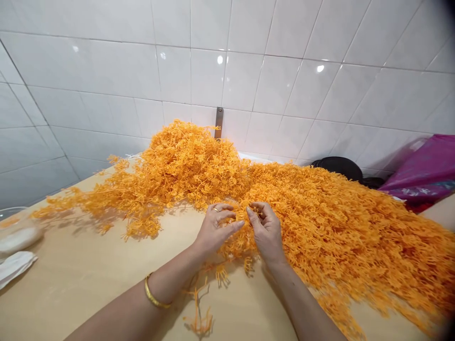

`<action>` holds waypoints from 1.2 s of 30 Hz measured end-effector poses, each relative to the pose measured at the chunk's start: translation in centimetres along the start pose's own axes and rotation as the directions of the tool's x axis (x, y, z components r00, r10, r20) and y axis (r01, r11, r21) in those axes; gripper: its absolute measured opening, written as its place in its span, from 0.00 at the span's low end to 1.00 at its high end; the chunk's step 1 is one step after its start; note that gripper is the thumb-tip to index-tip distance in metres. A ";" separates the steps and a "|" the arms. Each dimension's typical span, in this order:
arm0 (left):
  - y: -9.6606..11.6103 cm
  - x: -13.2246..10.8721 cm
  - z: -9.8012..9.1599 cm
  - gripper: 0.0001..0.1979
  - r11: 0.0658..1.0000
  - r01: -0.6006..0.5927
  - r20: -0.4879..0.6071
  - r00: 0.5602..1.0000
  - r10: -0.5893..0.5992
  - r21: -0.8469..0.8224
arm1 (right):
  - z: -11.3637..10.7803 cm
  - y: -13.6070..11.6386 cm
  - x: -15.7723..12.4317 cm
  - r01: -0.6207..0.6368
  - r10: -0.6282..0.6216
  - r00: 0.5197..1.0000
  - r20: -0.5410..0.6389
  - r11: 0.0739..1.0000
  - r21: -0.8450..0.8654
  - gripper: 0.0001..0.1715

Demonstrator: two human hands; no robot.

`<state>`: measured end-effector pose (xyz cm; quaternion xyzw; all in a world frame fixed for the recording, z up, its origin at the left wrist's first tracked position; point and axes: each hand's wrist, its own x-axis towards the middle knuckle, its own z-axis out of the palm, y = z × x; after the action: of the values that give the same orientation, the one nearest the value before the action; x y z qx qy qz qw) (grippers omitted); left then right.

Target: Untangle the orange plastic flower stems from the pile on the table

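Note:
Orange artificial plant sprigs with fine branching tips are heaped across the table. One pile (185, 161) rises at the back, and a wider pile (348, 222) spreads over the right side. My left hand (218, 225), with a ring and a gold bangle, is at the edge of the sprigs, its fingers apart and curved. Beside it, my right hand (266, 229) pinches thumb and fingers together on an orange sprig (236, 244); the exact grip point is partly hidden. A loose sprig (201, 322) lies on the table below my hands.
The tan tabletop (106, 284) meets a white tiled wall (249, 76) with a metal bracket (219, 122). White cloth-like items (16, 267) lie at the left edge. A black round object (337, 166) and a purple bag (423, 166) are at the back right.

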<state>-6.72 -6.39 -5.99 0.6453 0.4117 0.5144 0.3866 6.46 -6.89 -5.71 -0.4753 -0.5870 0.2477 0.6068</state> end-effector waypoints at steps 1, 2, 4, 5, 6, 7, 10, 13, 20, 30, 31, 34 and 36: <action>-0.1 -0.1 0.1 0.09 0.997 -0.061 -0.006 0.998 0.061 0.038 | 0.2 0.0 -0.1 -0.007 0.007 1.000 0.014 0.999 0.033 0.09; -0.2 -0.1 0.2 0.08 0.995 -0.092 0.013 0.996 0.091 0.044 | 0.3 0.0 -0.2 -0.024 0.021 0.999 0.036 0.997 0.076 0.09; -0.3 -0.2 0.4 0.08 0.997 -0.070 0.073 0.995 0.072 -0.029 | 0.5 0.2 -0.2 -0.086 0.069 0.993 0.092 0.979 0.185 0.11; -0.4 -0.2 0.5 0.08 0.996 -0.033 0.099 0.994 0.041 -0.084 | 0.6 0.4 -0.2 -0.127 0.101 0.988 0.121 0.963 0.239 0.12; -0.5 -0.2 0.5 0.08 0.990 0.006 0.117 0.993 0.010 -0.140 | 0.6 0.5 -0.2 -0.171 0.133 0.980 0.147 0.942 0.289 0.13; -0.5 -0.2 0.5 0.08 0.981 0.040 0.122 0.992 -0.017 -0.189 | 0.6 0.7 -0.1 -0.218 0.167 0.970 0.174 0.918 0.332 0.14; -0.7 -0.1 0.5 0.08 0.955 0.089 0.098 0.993 -0.063 -0.282 | 0.4 0.8 0.0 -0.364 0.273 0.927 0.256 0.818 0.446 0.16; -0.6 0.0 0.4 0.08 0.921 0.128 0.094 0.991 -0.100 -0.367 | 0.2 0.6 0.2 -0.454 0.335 0.890 0.309 0.708 0.541 0.15; -0.1 -0.1 0.2 0.10 0.860 0.198 0.126 0.980 -0.157 -0.470 | -0.1 0.5 0.3 -0.577 0.419 0.812 0.406 0.678 0.456 0.16; -0.7 0.0 0.4 0.14 0.880 0.277 0.194 0.957 -0.217 -0.385 | 0.1 1.3 0.1 -0.249 0.184 0.938 0.293 0.947 0.204 0.16; -0.8 0.0 0.4 0.13 0.876 0.275 0.197 0.957 -0.211 -0.396 | 0.1 1.4 0.1 -0.216 0.170 0.950 0.262 0.963 0.159 0.16; -1.0 0.0 0.7 0.11 0.864 0.288 0.236 0.950 -0.204 -0.414 | 0.1 1.3 0.0 -0.177 0.168 0.975 0.142 0.983 0.049 0.18; -0.9 -0.1 0.9 0.10 0.854 0.294 0.268 0.944 -0.191 -0.430 | 0.3 1.1 -0.1 -0.181 0.179 0.982 0.055 0.983 0.025 0.18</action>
<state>-5.96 -6.17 -7.02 0.5286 0.3107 0.4716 0.6338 6.42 -6.39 -6.76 -0.5106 -0.5537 0.3228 0.5731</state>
